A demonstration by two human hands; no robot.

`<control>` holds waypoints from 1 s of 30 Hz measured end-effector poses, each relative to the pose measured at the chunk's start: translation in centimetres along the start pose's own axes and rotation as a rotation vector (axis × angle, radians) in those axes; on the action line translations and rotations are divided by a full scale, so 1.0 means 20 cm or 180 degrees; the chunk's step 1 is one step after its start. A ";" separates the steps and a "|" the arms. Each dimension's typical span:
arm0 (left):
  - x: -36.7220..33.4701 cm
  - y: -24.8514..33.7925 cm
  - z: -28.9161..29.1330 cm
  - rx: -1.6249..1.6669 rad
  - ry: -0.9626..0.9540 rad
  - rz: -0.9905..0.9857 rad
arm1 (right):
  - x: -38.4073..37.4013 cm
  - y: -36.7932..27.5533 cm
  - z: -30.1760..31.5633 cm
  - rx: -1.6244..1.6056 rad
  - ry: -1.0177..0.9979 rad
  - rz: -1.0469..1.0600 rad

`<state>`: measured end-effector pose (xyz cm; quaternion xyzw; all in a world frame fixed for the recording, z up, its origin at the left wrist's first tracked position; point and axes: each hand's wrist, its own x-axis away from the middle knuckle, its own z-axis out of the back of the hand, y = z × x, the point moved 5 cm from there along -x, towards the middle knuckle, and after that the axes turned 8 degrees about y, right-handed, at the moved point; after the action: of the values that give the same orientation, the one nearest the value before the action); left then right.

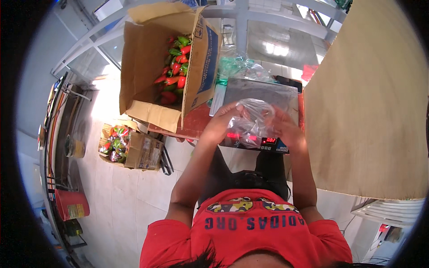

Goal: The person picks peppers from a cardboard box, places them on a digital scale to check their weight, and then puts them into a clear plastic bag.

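Between my hands is a thin clear plastic bag [254,111], its mouth spread wide, with nothing visible inside it. My left hand [225,119] is closed on one side of it and my right hand [284,126] grips the other. The bag hangs over a digital scale with a flat metal platform [279,91] and lit red digits along its near edge. Left of the scale, a large open cardboard box [147,67] tilts toward me. Red and green peppers [176,67] lie heaped in it.
The scale and box rest on a reddish-brown table [181,127]. Clear and green plastic bags [237,67] and a dark phone [289,83] lie behind. A smaller carton [144,152] with bagged peppers [117,145] stands on the floor. A tall tan panel [366,120] bounds the right.
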<state>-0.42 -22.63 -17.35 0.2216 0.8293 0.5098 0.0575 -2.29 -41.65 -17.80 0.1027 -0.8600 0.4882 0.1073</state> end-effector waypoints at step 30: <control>0.17 0.10 -0.06 -0.0085 -0.0545 0.0290 | 0.05 0.09 0.03 -0.1441 -0.1686 -0.0065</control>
<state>-3.24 -21.38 -14.67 0.3011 0.8035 0.5020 0.1079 -3.79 -41.41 -19.34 0.2081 -0.9434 0.2405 -0.0946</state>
